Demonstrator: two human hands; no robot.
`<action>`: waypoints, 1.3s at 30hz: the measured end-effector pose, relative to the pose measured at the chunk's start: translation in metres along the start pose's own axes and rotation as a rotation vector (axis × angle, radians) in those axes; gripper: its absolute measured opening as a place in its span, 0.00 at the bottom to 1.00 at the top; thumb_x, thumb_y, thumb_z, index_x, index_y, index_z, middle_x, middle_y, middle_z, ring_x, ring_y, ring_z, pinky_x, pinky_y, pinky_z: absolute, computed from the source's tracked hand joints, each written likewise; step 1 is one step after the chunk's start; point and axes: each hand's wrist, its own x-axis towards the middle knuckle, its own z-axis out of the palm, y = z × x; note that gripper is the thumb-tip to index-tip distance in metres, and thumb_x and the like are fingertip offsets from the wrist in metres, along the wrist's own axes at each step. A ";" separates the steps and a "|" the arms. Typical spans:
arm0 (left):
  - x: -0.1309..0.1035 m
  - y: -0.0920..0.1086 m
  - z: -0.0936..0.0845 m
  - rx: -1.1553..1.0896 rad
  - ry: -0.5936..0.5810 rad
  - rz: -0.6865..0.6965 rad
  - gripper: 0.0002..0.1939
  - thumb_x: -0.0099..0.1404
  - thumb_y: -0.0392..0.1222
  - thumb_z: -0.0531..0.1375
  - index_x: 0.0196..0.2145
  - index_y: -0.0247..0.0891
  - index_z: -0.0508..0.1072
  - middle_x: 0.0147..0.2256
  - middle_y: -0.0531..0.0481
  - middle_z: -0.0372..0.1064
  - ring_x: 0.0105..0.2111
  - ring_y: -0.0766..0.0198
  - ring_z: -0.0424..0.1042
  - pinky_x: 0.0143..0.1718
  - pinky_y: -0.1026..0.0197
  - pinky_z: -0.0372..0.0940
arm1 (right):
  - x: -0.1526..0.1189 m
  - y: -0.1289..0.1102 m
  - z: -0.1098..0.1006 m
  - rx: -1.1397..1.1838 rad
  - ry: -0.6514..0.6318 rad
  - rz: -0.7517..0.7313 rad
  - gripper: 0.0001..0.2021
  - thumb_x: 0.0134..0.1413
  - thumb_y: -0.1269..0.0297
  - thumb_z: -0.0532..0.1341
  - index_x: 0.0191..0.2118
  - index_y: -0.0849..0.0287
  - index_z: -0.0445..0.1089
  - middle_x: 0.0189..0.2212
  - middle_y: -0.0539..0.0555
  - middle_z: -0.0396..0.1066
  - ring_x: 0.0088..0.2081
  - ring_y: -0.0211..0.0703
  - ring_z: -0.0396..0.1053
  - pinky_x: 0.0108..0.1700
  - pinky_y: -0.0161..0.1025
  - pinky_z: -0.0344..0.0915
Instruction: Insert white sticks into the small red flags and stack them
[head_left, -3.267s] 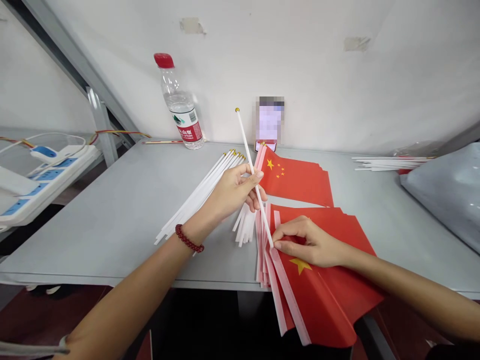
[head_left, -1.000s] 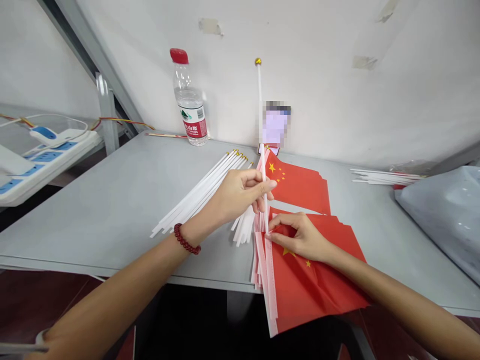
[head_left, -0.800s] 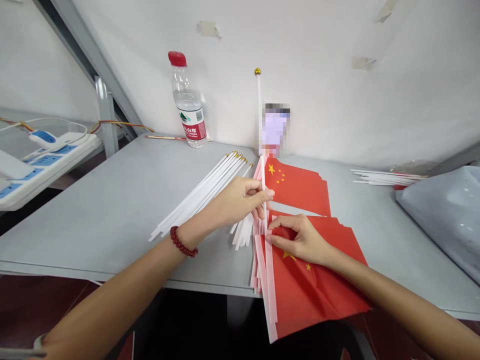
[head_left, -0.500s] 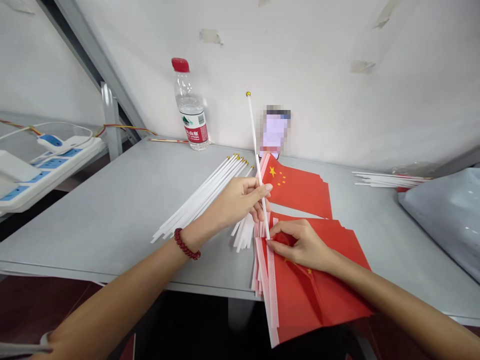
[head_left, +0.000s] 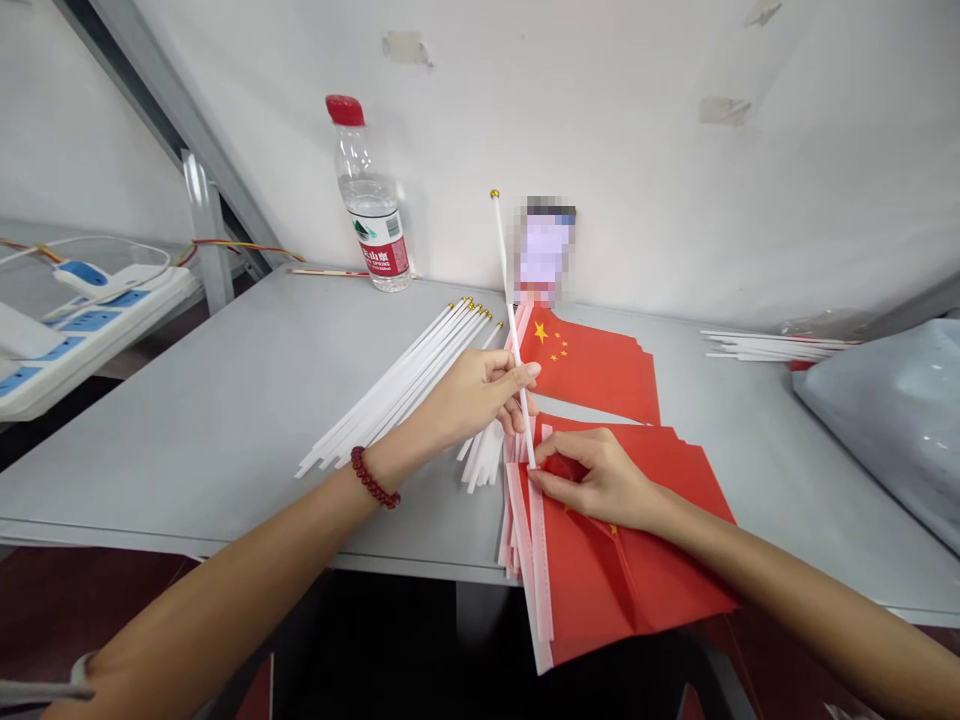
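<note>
Head: L hand (head_left: 480,390) w/ tilted stick (head_left: 502,250), R hand (head_left: 606,480) below.

Bottle (head_left: 379,235): there it stands, red-capped!
Power strip (head_left: 90,322): we spot it far left.
Phone (head_left: 546,250): pixelated, apparently propped up.
Grey bag (head_left: 896,415): bulging on our right.

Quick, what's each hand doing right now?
Left hand: closed, holding a white stick with a gold ball.
Right hand: closed, pinching a red flag near its white edge.
</note>
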 end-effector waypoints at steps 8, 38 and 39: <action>0.000 -0.002 0.001 0.079 0.025 0.034 0.16 0.64 0.49 0.56 0.25 0.34 0.65 0.21 0.52 0.68 0.17 0.70 0.70 0.19 0.69 0.63 | 0.000 0.001 0.000 0.007 0.002 -0.007 0.02 0.52 0.71 0.60 0.30 0.60 0.69 0.22 0.48 0.68 0.20 0.31 0.59 0.25 0.29 0.56; -0.001 0.000 0.005 -0.008 0.090 0.038 0.15 0.62 0.49 0.58 0.25 0.34 0.64 0.23 0.50 0.70 0.17 0.71 0.67 0.19 0.67 0.63 | 0.006 -0.011 -0.012 0.493 -0.143 0.327 0.06 0.55 0.67 0.58 0.28 0.61 0.65 0.24 0.47 0.61 0.26 0.32 0.56 0.29 0.32 0.55; -0.001 0.001 0.004 -0.031 0.084 0.041 0.15 0.62 0.48 0.58 0.25 0.34 0.64 0.24 0.50 0.70 0.17 0.72 0.67 0.19 0.67 0.64 | 0.006 -0.012 -0.014 0.546 -0.143 0.355 0.07 0.55 0.66 0.59 0.28 0.61 0.65 0.24 0.47 0.60 0.25 0.32 0.56 0.29 0.32 0.55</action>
